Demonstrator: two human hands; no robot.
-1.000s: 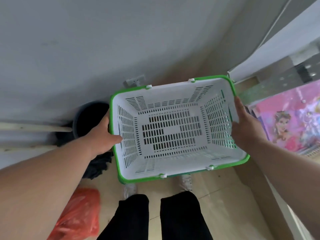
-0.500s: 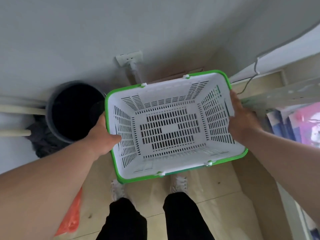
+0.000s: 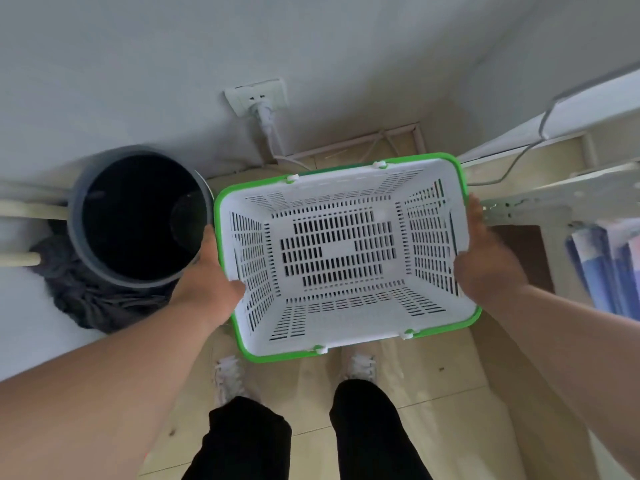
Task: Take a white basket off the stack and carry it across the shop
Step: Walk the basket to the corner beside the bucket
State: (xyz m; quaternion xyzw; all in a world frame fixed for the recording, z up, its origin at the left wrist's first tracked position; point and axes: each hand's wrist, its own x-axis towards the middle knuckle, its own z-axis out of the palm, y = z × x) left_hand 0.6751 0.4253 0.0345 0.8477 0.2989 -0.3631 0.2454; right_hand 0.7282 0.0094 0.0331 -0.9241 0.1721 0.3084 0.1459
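The grey bin (image 3: 138,216) is now seen nearer the white basket (image 3: 343,251), which is held empty above the floor, gripped at its short ends by left hand (image 3: 207,282) and right hand (image 3: 485,265), and could be knocked against it.

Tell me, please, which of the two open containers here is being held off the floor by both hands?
The white basket with the green rim: the left hand and right hand grip its short sides. The grey bucket is untouched.
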